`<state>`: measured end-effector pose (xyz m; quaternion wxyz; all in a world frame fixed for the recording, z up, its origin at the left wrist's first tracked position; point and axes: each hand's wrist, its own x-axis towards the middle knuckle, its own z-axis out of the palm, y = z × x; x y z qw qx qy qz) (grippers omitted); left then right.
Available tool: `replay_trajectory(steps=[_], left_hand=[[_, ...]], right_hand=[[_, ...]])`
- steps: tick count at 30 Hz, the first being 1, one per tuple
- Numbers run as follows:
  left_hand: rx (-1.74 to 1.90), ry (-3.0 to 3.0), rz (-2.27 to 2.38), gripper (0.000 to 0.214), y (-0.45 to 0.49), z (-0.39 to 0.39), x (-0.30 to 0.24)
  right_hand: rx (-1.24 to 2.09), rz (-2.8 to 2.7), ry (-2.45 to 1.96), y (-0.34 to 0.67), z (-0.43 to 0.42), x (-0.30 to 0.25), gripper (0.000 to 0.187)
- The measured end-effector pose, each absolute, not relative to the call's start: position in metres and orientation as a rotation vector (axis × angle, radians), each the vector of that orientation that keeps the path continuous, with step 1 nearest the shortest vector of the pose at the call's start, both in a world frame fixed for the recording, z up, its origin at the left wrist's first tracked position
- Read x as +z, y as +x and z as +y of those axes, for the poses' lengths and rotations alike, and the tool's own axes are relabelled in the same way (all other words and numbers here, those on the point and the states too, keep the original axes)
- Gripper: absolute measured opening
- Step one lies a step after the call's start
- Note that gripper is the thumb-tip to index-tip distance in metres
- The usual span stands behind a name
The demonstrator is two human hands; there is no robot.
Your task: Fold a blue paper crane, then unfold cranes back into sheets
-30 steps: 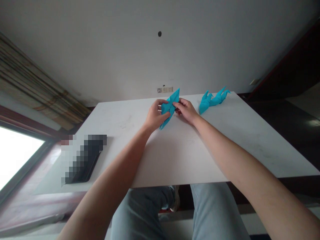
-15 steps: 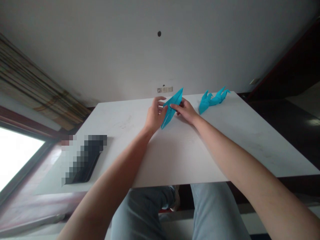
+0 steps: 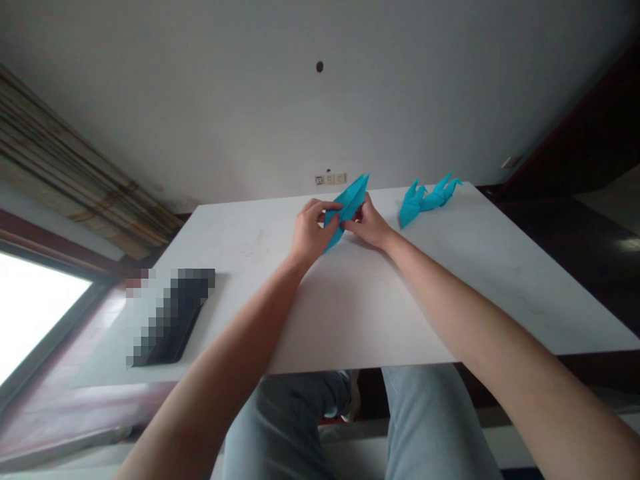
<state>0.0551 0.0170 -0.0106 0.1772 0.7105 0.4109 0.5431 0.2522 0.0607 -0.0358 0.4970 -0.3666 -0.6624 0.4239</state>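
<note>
A blue folded origami paper (image 3: 351, 195), long and pointed, is held tilted above the far part of the white table (image 3: 350, 320). My left hand (image 3: 313, 230) pinches its left side, thumb in front and fingers curled over the upper edge. On the other side, my right hand (image 3: 373, 225) grips the paper's right edge, with some of its fingers hidden behind it. Two narrow points show at the paper's upper end. To the right lie blue origami cranes (image 3: 411, 205), close together on the table.
A dark flat object (image 3: 175, 323), partly pixelated, lies on the table's left side. Behind the table rises a grey wall with sockets (image 3: 330, 179). A curtain (image 3: 75, 160) and a bright window stand at the left. My legs (image 3: 425, 420) are under the near edge.
My left fingers have closed down over the paper. My right thumb has slid lower along it, and the paper's upper end now shows two separated points. The cranes have stayed put.
</note>
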Motion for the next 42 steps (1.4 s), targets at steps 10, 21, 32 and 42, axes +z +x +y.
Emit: replay_trajectory(steps=[10, 21, 32, 42], left_hand=[[1.497, 2.029, 1.137, 0.042, 0.055, 0.018, -0.016], [1.412, 2.003, 1.028, 0.065, 0.054, 0.024, -0.029], [1.522, 2.196, 1.055, 0.064, 0.054, 0.022, -0.023], [1.537, 2.092, 1.108, 0.054, 0.054, 0.021, -0.019]], right_hand=[[1.058, -1.611, -0.889, 0.251, 0.064, -0.042, 0.069], [1.179, -1.531, -0.892, 0.249, 0.056, -0.036, 0.059], [1.143, -1.556, -0.886, 0.247, 0.053, -0.026, 0.046], [1.178, -1.515, -0.836, 0.250, 0.054, -0.021, 0.036]])
